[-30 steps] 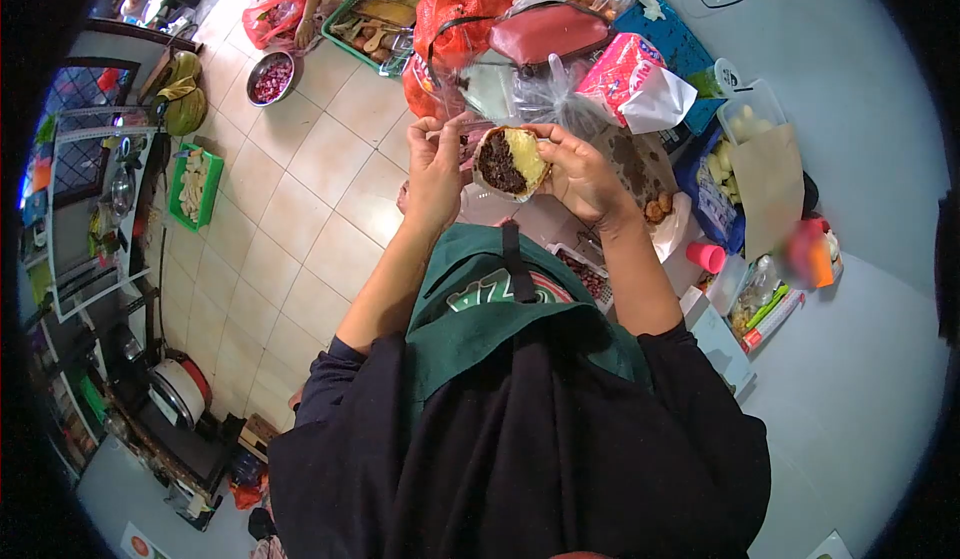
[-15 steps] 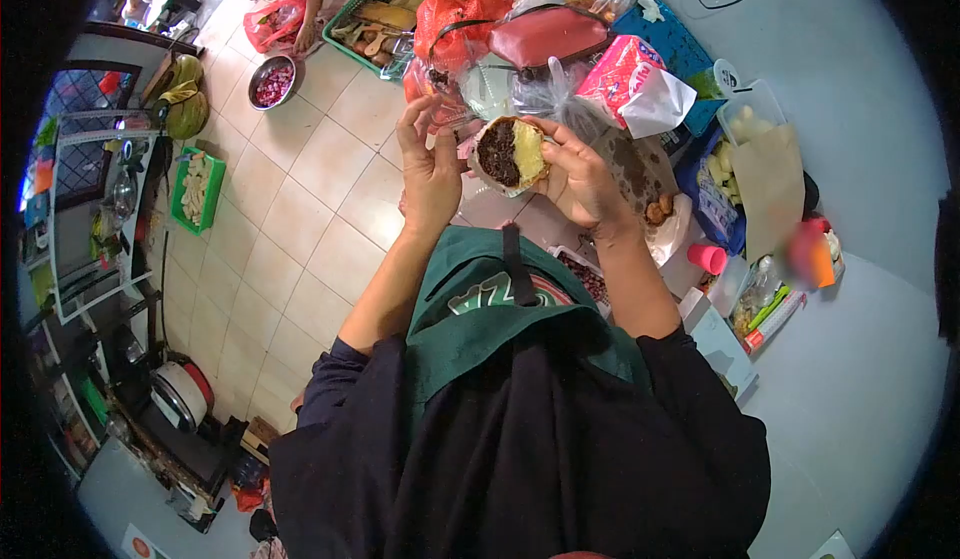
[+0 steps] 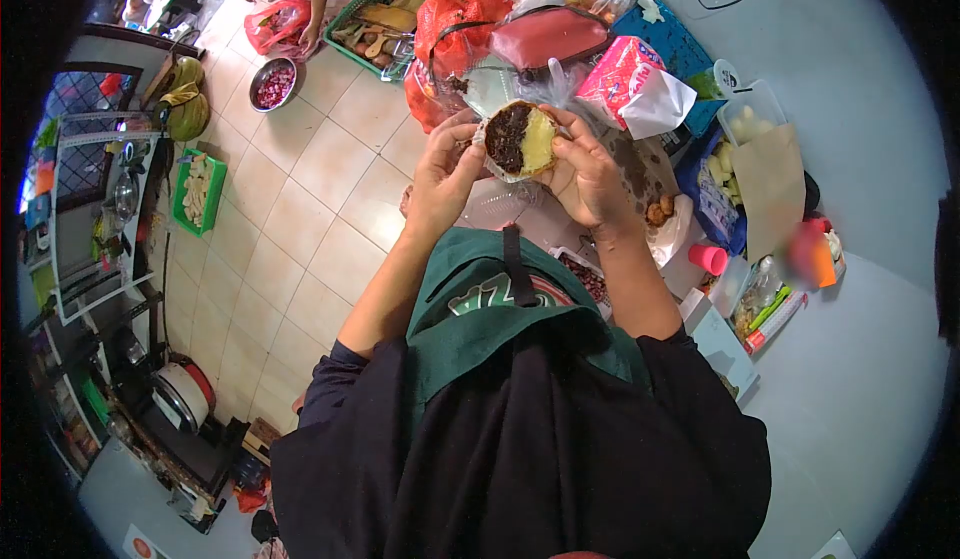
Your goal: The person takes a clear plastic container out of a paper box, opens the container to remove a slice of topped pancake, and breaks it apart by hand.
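Observation:
A small round cake (image 3: pixel 521 141), dark brown crumbly topping on one half and yellow on the other, is held up in front of my chest. It has a pale rim like a paper case. My right hand (image 3: pixel 585 171) grips its right edge between thumb and fingers. On the opposite edge my left hand (image 3: pixel 447 176) pinches the rim, thumb towards me. Clear plastic packaging (image 3: pixel 505 202) lies just below the cake, partly covered by my hands.
Ahead are a red net sack (image 3: pixel 450 19), a red pouch (image 3: pixel 550 36) and a pink tissue pack (image 3: pixel 625 74). A pink cup (image 3: pixel 707 258) stands to the right. Across the tiled floor, another person's hand (image 3: pixel 308 37) is near a metal bowl (image 3: pixel 273 85) of red pieces.
My left hand, earlier raised with fingers apart beside the cake, has lowered and closed on its left rim. The cake has shifted slightly up and right.

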A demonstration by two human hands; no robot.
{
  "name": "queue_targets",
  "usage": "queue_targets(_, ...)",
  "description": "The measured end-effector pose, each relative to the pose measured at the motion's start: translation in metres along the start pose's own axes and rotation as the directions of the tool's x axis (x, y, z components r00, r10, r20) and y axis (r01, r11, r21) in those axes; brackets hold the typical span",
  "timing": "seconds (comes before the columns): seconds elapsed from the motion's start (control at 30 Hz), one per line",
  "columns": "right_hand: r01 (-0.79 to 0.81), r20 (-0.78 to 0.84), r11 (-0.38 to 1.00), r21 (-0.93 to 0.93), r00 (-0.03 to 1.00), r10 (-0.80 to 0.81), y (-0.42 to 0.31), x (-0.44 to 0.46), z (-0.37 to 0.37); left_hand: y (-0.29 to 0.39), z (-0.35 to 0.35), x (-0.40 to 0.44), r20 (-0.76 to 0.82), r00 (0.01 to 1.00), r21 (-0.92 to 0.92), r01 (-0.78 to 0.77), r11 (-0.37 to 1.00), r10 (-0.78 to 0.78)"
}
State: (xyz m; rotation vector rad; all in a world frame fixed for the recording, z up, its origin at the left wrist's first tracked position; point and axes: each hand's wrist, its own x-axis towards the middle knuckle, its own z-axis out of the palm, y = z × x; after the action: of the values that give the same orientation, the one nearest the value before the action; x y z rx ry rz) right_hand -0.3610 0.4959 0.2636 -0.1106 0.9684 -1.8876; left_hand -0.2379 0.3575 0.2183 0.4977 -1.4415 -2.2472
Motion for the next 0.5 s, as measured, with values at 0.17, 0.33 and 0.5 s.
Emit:
queue_targets(0.17, -0.007, 0.007, 0.999, 0.035, 1.0, 0.007, -0.0019, -0.0011, 0.0019, -0.0021, -0.003, 0.0026, 0.006, 0.998, 0.003, 0.057, 0.998, -0.057)
queue_targets(0.33, -0.042, 0.037, 0.989, 0.142, 0.999, 0.038, -0.0024, -0.001, -0.0015, 0.0001, -0.0012, 0.0026, 0.016, 0.998, 0.031, 0.067, 0.997, -0.068)
queue_targets(0.5, -0.055, 0.033, 0.982, 0.181, 0.998, 0.05, -0.0014, 0.001, -0.0052, 0.0002, 0.0028, 0.0, 0.011, 0.997, 0.032, 0.081, 0.996, -0.081)
